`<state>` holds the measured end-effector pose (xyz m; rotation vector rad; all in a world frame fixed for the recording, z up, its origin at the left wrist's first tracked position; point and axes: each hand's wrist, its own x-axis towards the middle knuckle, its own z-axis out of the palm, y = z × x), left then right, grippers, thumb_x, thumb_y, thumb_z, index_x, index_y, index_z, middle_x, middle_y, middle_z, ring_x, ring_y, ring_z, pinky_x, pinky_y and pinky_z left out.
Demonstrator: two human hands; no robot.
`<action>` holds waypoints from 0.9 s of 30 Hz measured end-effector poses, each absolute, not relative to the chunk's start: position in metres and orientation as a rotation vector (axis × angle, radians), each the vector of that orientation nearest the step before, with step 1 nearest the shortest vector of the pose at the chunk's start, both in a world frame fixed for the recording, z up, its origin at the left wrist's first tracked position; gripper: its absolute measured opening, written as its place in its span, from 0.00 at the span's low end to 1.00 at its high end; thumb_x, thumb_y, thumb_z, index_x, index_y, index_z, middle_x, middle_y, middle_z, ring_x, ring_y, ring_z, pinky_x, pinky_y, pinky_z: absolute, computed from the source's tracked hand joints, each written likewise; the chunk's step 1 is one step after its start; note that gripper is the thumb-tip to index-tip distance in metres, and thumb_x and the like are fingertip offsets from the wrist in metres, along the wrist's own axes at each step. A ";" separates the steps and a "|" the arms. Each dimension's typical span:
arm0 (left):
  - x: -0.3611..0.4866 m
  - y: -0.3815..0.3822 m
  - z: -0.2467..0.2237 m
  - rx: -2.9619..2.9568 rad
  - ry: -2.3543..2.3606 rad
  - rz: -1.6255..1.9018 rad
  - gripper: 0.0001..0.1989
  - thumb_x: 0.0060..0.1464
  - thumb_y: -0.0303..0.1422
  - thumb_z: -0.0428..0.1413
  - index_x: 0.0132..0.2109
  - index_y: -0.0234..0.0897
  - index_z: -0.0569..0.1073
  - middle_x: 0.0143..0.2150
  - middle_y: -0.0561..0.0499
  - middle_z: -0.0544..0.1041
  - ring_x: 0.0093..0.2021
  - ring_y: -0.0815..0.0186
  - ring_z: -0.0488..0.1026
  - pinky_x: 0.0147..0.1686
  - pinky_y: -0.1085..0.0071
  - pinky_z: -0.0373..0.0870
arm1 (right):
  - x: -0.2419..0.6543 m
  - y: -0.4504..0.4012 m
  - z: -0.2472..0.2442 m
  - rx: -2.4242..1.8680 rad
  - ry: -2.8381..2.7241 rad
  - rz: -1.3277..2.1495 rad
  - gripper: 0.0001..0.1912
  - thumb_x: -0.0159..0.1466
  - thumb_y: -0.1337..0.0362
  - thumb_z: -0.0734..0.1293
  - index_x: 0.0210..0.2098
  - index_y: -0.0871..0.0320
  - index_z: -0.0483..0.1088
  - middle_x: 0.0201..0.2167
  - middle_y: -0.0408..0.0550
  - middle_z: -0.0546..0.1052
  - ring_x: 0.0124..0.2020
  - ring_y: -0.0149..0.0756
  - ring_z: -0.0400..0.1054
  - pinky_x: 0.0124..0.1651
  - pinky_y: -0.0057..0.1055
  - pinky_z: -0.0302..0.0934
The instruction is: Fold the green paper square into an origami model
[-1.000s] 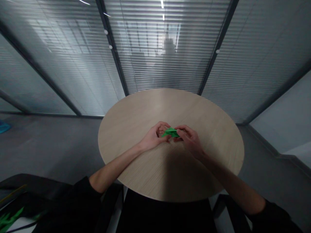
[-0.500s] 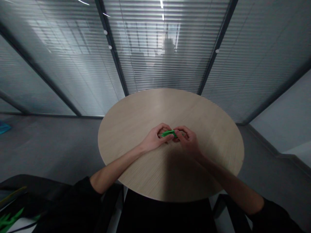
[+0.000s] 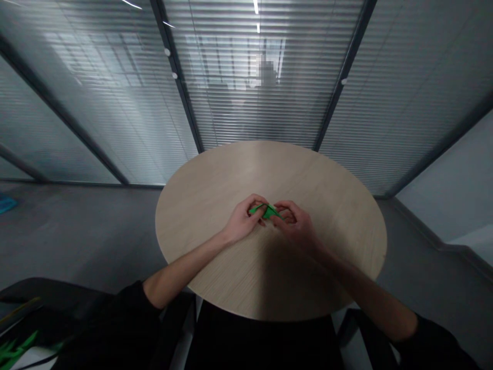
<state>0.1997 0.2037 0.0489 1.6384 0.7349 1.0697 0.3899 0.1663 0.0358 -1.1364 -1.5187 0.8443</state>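
- Paper (image 3: 271, 212), green and folded, is showing between a person's two bare hands, over about the middle of a round table (image 3: 215, 180); whether it is touching the wood cannot be told.
- Left hand (image 3: 242, 218) is holding the paper's left part, its thumb lying across the top and its fingers curling behind, the gap between them narrow and filled by the green.
- Right hand (image 3: 300, 223) is meeting the paper's right part, its thumb touching the near edge and its fingers bending loosely on the far side; whether they are pinching it cannot be told, as the contact is partly hidden.
- Forearms are reaching in from both lower corners, coming out of black sleeves, the left (image 3: 133, 298) and the right (image 3: 427, 326).
- Shadow (image 3: 285, 277) is darkening the near part of the table below the hands.
- Blinds (image 3: 246, 121) are lining the glass beyond the table, with dark posts (image 3: 187, 105) slanting between the panes.
- Grey floor (image 3: 88, 226) is spreading out on the left, where a blue item (image 3: 6, 203) is lying at the far edge of view.
- Green pieces (image 3: 17, 347) are lying beside a white item (image 3: 36, 357) at lower left, dim and hard to make out.
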 end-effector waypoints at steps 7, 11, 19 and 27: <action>0.199 0.199 0.049 1.713 0.751 1.082 0.08 0.61 0.31 0.57 0.47 0.36 0.69 0.35 0.51 0.76 0.31 0.69 0.76 0.31 0.72 0.75 | 0.387 0.173 0.035 -1.102 -1.258 1.095 0.13 0.60 0.54 0.70 0.41 0.54 0.72 0.38 0.48 0.80 0.33 0.36 0.77 0.36 0.36 0.76; 0.197 0.197 0.046 1.916 0.811 1.043 0.13 0.56 0.26 0.57 0.49 0.37 0.70 0.33 0.52 0.75 0.33 0.67 0.75 0.33 0.71 0.70 | 0.386 0.171 0.040 -1.179 -1.250 0.860 0.08 0.61 0.57 0.67 0.36 0.54 0.73 0.31 0.46 0.79 0.31 0.37 0.75 0.33 0.33 0.72; 0.195 0.199 0.051 2.171 0.853 1.252 0.09 0.57 0.24 0.56 0.45 0.37 0.76 0.41 0.47 0.74 0.44 0.61 0.72 0.45 0.63 0.70 | 0.387 0.163 0.042 -1.153 -1.384 0.725 0.07 0.62 0.61 0.66 0.39 0.54 0.72 0.34 0.47 0.80 0.31 0.37 0.75 0.34 0.32 0.71; 0.197 0.201 0.047 2.149 0.781 1.274 0.09 0.63 0.28 0.58 0.50 0.38 0.74 0.45 0.46 0.77 0.45 0.62 0.76 0.48 0.63 0.73 | 0.387 0.162 0.040 -1.095 -1.526 0.529 0.05 0.66 0.60 0.68 0.39 0.53 0.75 0.35 0.46 0.81 0.34 0.36 0.77 0.36 0.31 0.73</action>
